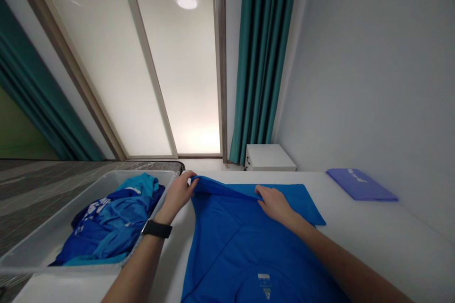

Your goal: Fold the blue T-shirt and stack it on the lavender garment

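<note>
A blue T-shirt [227, 241] lies spread on the white table [373, 232] in front of me, a small white logo near its lower edge. My left hand [179, 192], with a black watch on its wrist, pinches the shirt's far left corner and lifts it a little. My right hand [273, 202] rests on the shirt's far edge with its fingers closed on the raised fold of cloth. A sleeve sticks out flat to the right of that hand.
A clear plastic bin [46, 241] with several crumpled blue garments [113, 218] sits at the table's left edge. A folded purple item [359, 184] lies at the far right by the wall. A white cabinet [269, 157] and teal curtains [263, 57] stand beyond the table.
</note>
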Demonstrator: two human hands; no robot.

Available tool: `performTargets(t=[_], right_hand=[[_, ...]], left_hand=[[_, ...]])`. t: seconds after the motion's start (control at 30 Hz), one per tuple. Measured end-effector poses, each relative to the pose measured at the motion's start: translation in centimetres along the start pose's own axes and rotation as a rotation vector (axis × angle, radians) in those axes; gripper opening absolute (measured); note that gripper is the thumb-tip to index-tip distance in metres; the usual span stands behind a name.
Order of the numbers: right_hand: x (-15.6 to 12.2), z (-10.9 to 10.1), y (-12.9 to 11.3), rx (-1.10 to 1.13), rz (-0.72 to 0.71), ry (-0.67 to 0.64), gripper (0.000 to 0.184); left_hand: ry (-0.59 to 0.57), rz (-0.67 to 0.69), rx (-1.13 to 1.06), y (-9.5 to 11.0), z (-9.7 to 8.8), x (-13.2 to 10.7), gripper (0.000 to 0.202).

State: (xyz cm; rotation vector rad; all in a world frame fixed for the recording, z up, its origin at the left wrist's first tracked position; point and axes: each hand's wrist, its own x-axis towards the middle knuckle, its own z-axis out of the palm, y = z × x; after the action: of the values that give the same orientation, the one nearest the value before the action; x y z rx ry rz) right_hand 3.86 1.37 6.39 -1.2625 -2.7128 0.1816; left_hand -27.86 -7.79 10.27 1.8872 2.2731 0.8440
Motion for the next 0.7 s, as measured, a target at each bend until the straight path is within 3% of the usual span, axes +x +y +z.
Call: performTargets(t=[0.13,0.33,0.5,0.7], right_hand=[[0.4,-0.1,-0.1,0.034,0.096,-0.003,0.023],[-0.3,0.2,-0.2,0.022,0.102,0.002,0.023],[-1.6,0.6,0.1,0.004,-0.006,-0.005,0.026],[-3.5,2.0,0.9,-0.006,-0.188,0.039,0.048]], left_hand=[[0.055,0.054,-0.086,0.0,0.1,1.5,0.021],[0.11,0.151,-0.142,0.3,-0.1,2.6,0.02],[0.072,0.183,-0.178,-0.9,0.2,-1.4,0.017],[-0.152,0.139,0.058,-3.0,1.4,-7.0,0.019]])
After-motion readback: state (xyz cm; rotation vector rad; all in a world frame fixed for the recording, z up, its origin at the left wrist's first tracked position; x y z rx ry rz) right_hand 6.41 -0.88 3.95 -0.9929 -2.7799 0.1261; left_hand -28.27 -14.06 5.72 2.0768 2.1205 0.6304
